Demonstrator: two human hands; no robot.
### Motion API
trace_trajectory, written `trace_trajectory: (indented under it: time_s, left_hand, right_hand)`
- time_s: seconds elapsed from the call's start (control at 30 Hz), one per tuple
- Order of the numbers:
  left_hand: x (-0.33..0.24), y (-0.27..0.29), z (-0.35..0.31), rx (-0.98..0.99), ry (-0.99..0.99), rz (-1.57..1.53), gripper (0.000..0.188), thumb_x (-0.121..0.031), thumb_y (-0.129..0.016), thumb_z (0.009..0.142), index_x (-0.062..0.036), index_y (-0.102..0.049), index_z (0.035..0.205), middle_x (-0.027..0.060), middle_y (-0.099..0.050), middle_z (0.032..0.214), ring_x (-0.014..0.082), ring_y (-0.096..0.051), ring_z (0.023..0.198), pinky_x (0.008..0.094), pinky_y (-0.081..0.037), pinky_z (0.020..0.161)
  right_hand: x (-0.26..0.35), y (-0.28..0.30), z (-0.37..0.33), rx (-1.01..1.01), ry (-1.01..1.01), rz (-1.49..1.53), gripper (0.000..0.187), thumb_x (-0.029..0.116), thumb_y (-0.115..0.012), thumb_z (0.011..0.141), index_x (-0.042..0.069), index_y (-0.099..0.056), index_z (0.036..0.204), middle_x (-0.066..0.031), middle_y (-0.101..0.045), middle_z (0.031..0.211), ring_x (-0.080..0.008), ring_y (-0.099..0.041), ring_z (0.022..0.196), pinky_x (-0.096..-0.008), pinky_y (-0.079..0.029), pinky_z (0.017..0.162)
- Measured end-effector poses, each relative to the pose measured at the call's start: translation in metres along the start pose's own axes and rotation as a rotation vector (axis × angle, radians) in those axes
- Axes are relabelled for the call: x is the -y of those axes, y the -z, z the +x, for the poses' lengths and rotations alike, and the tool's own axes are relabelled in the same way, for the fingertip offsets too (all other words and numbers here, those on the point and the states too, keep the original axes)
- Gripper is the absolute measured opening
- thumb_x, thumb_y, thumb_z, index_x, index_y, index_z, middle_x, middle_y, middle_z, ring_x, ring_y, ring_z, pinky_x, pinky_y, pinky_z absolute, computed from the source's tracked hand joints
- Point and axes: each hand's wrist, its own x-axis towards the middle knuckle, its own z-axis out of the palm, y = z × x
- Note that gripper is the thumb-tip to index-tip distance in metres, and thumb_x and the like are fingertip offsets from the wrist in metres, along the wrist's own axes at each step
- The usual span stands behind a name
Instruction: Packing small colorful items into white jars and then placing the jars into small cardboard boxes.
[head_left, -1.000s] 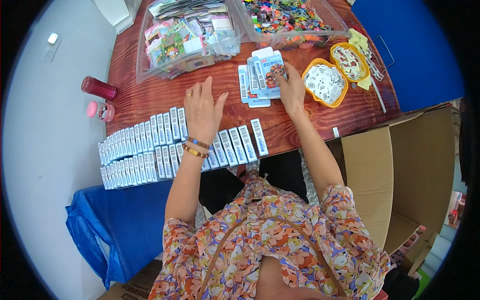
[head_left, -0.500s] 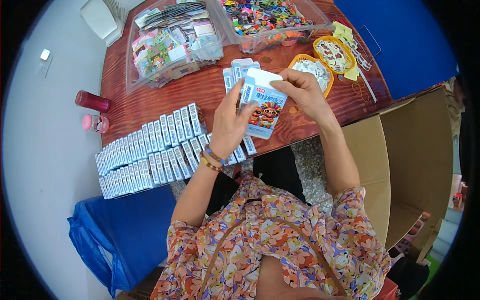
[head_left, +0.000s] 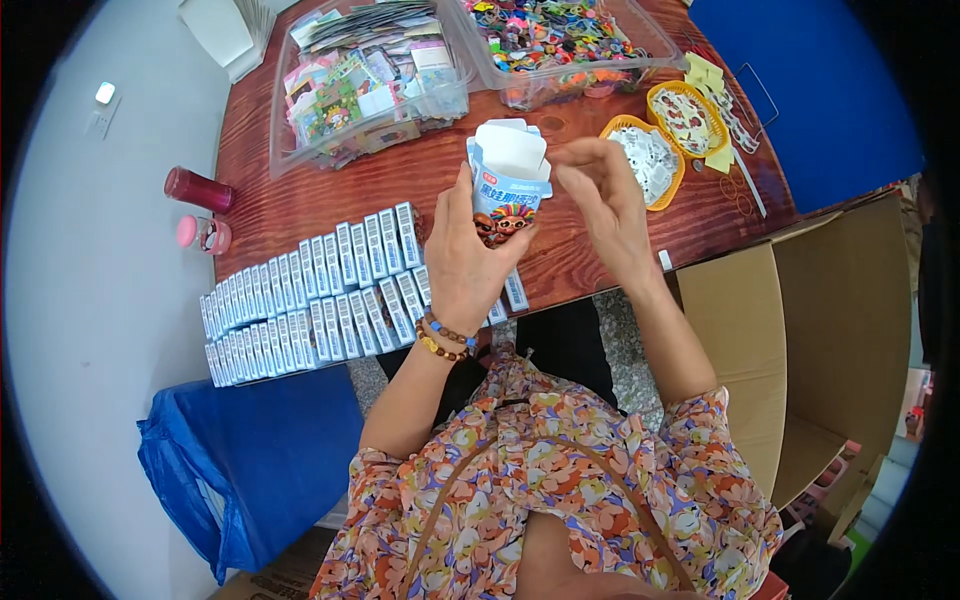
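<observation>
A light-blue and white cardboard box point(head_left: 511, 200) with cartoon faces on its front stands squeezed open in my left hand point(head_left: 468, 255). The thumb lies across its front and the fingers go round its left side. Its top gapes, with white flaps spread above the opening; what is inside cannot be seen. Just right of the box is my right hand point(head_left: 612, 215), thumb and fingers apart with nothing visible between them. To the left, two rows of similar boxes point(head_left: 345, 258) stand packed side by side along the table's near edge.
Behind my hands stand a clear bin of printed cards point(head_left: 375, 125) and a clear bin of colourful trinkets point(head_left: 560, 72). Two yellow baskets point(head_left: 676, 190) hold small white pieces. A red jar point(head_left: 200, 190) and a pink-lidded jar point(head_left: 208, 235) are far left. An open carton point(head_left: 735, 335) adjoins the right edge.
The flat box has been squeezed into an open shape and its top flaps have spread. My right hand has let go of its upper corner and moved off to the right.
</observation>
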Motion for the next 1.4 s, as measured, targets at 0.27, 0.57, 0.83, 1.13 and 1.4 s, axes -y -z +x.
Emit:
trace_trajectory:
  time_s: [0.27, 0.57, 0.83, 1.13, 1.4]
  left_hand:
    - [0.010, -0.003, -0.011, 0.088, 0.282, -0.463, 0.057, -0.015, -0.082, 0.079, 0.0023, -0.059, 0.128, 0.0176, -0.069, 0.109, 0.0286, -0.071, 0.091, 0.0361, -0.056, 0.080]
    - [0.009, 0.029, -0.010, 0.194, 0.264, -0.730, 0.067, -0.003, -0.073, 0.088, -0.0020, -0.040, 0.146, 0.0146, -0.072, 0.106, 0.0143, -0.069, 0.093, 0.0278, -0.056, 0.079]
    - [0.013, 0.037, -0.008, 0.318, 0.097, -0.659, 0.054, -0.002, -0.071, 0.090, -0.0072, -0.045, 0.138, 0.0118, -0.069, 0.107, 0.0154, -0.068, 0.096, 0.0300, -0.056, 0.079]
    - [0.018, 0.026, -0.021, 0.297, 0.129, -0.743, 0.050, 0.000, -0.071, 0.088, -0.0069, -0.049, 0.133, 0.0114, -0.070, 0.108, 0.0156, -0.069, 0.100, 0.0291, -0.055, 0.081]
    - [0.019, 0.027, -0.027, 0.303, 0.126, -0.690, 0.053, 0.001, -0.071, 0.088, -0.0072, -0.047, 0.135, 0.0121, -0.070, 0.110, 0.0163, -0.069, 0.099, 0.0300, -0.055, 0.082]
  right_hand:
    - [-0.036, -0.012, -0.020, 0.003, 0.004, 0.036, 0.039, 0.000, -0.065, 0.095, 0.000, -0.054, 0.132, -0.0071, -0.065, 0.110, -0.0125, -0.064, 0.101, -0.0270, -0.054, 0.086]
    - [-0.023, 0.002, -0.010, 0.178, 0.099, 0.191, 0.034, -0.003, -0.065, 0.092, -0.001, -0.062, 0.126, -0.0099, -0.058, 0.124, -0.0150, -0.061, 0.107, -0.0260, -0.052, 0.086]
    - [-0.010, 0.014, 0.000, 0.352, 0.226, 0.039, 0.018, 0.004, -0.070, 0.090, -0.001, -0.067, 0.108, -0.0084, -0.060, 0.108, -0.0143, -0.063, 0.093, -0.0261, -0.055, 0.080]
    - [0.016, 0.006, -0.002, 0.310, -0.095, 0.240, 0.015, 0.011, -0.065, 0.096, -0.002, -0.069, 0.104, -0.0050, -0.064, 0.103, -0.0113, -0.060, 0.094, -0.0267, -0.048, 0.083]
    - [0.026, 0.022, 0.028, 0.515, -0.321, 0.142, 0.026, 0.023, -0.060, 0.101, 0.000, -0.071, 0.103, 0.0011, -0.067, 0.087, -0.0049, -0.060, 0.081, -0.0223, -0.048, 0.072]
